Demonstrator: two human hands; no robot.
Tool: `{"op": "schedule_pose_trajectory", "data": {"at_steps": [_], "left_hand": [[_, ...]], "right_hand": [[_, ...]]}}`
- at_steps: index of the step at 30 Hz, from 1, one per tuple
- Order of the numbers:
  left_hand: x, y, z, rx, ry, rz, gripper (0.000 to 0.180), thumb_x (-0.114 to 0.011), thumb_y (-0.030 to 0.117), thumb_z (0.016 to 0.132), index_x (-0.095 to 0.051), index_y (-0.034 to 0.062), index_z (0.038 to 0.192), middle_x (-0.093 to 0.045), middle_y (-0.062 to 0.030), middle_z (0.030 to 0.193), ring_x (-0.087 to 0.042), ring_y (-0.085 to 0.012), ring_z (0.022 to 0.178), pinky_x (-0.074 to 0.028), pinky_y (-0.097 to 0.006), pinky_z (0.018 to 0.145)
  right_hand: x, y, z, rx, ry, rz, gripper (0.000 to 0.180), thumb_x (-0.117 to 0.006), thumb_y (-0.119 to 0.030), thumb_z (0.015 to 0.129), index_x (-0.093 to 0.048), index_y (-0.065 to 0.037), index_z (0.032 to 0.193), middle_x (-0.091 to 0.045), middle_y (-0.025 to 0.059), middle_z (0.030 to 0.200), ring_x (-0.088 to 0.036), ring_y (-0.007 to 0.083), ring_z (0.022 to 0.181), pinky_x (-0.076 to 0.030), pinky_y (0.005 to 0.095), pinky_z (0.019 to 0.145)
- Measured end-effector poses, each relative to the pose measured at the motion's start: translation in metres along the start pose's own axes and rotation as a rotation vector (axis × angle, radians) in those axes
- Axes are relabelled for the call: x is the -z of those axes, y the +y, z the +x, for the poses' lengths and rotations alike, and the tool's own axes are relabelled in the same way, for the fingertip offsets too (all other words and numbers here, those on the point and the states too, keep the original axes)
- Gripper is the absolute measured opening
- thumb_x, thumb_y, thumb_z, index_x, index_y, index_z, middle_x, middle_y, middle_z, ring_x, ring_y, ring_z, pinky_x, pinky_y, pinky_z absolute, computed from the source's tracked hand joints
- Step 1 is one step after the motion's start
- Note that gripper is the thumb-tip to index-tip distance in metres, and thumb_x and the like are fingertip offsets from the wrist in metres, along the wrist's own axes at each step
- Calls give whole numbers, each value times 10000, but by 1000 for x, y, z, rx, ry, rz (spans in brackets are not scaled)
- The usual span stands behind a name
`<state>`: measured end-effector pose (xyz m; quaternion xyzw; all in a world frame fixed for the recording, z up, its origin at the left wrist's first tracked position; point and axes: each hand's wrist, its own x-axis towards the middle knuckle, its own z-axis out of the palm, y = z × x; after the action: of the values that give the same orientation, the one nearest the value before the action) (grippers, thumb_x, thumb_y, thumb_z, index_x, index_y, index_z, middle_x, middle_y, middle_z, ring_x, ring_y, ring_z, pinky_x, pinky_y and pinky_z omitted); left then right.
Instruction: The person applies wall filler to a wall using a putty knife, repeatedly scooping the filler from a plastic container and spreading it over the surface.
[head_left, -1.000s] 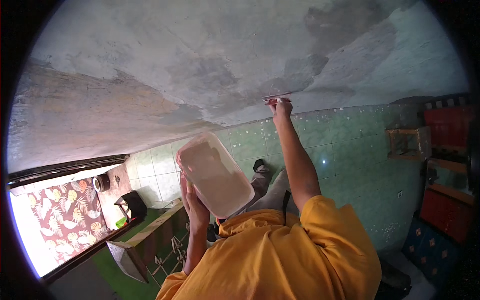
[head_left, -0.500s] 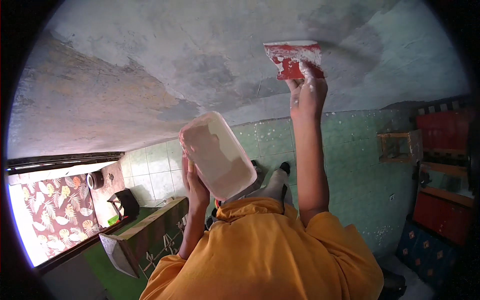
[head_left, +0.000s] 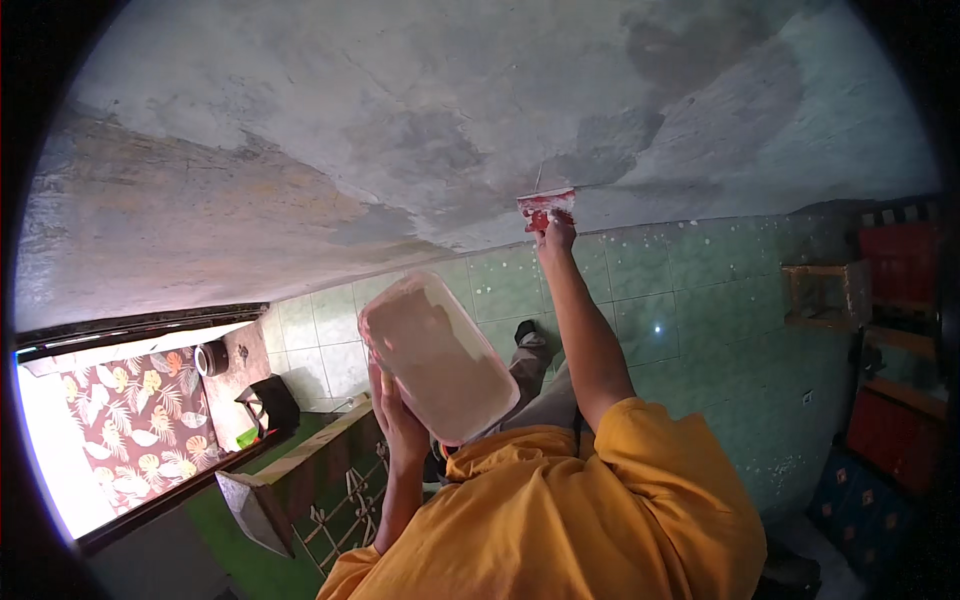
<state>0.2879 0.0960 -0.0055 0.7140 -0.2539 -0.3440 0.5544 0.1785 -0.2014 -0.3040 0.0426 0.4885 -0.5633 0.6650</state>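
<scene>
My right hand (head_left: pixel 556 234) grips a red putty scraper (head_left: pixel 545 208) smeared with white paste. Its edge meets the grey plastered wall (head_left: pixel 400 90) low down, just above the floor. In my left hand (head_left: pixel 402 415) is a pale rectangular tub (head_left: pixel 440 350), tilted, with whitish paste coating its inside and rim. The fingers of that hand wrap round the tub's left side and partly pass behind it. Darker, damp-looking patches and bare brownish areas mark the wall.
Green floor tiles (head_left: pixel 640 300) spotted with white drops run along the wall's foot. A wooden stool (head_left: pixel 822 295) and red furniture (head_left: pixel 895 265) stand at the right. To the left are a wooden-edged piece (head_left: pixel 300 450), a black bag (head_left: pixel 272 403) and a leaf-patterned cloth (head_left: pixel 140 420).
My right hand has brought the scraper down the wall and slightly left, toward the floor. The tub in my left hand sits a little lower in view.
</scene>
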Motion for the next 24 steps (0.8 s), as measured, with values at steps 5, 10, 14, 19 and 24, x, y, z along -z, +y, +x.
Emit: {"op": "schedule_pose_trajectory", "data": {"at_steps": [5,10,14,19,24], "left_hand": [[0,-2,-3,122,96,-168,540,-354,451,1044,-429,54,1401,-504,-90,1289,-503,-195,1173,-436,-356,979],[2,9,0,72,25,-22,547,-336,458,1046,-424,54,1405,-504,-97,1290,-504,-198,1172,-432,-353,983],[-3,21,0,117,82,-122,546,-323,452,1050,-420,51,1408,-503,-102,1293,-502,-195,1180,-428,-348,991],[4,-9,16,24,-95,-220,570,-325,351,1054,-303,-3,1501,-322,-138,1530,-383,-230,1365,-316,-340,1113],[-22,9,17,-12,-141,-251,554,-317,384,1052,-323,25,1474,-418,-115,1422,-440,-207,1283,-371,-331,1059]], "right_hand": [[-10,-6,-16,36,-17,12,266,-563,-53,966,-530,-26,1229,-608,96,1132,-662,225,946,-596,351,802],[-45,-57,-84,83,-116,34,280,-596,-36,938,-532,-32,1211,-596,107,1154,-633,241,1009,-552,394,906],[-94,-122,-166,167,-218,14,267,-608,-53,938,-543,-28,1196,-593,84,1134,-619,212,1017,-528,407,938],[-123,-192,-254,340,-514,92,270,-623,-68,931,-551,-3,1183,-597,112,1151,-618,211,1041,-524,407,925],[-91,-211,-292,300,-657,-81,242,-626,-85,933,-579,4,1153,-641,111,1080,-644,202,982,-541,360,857]]}}
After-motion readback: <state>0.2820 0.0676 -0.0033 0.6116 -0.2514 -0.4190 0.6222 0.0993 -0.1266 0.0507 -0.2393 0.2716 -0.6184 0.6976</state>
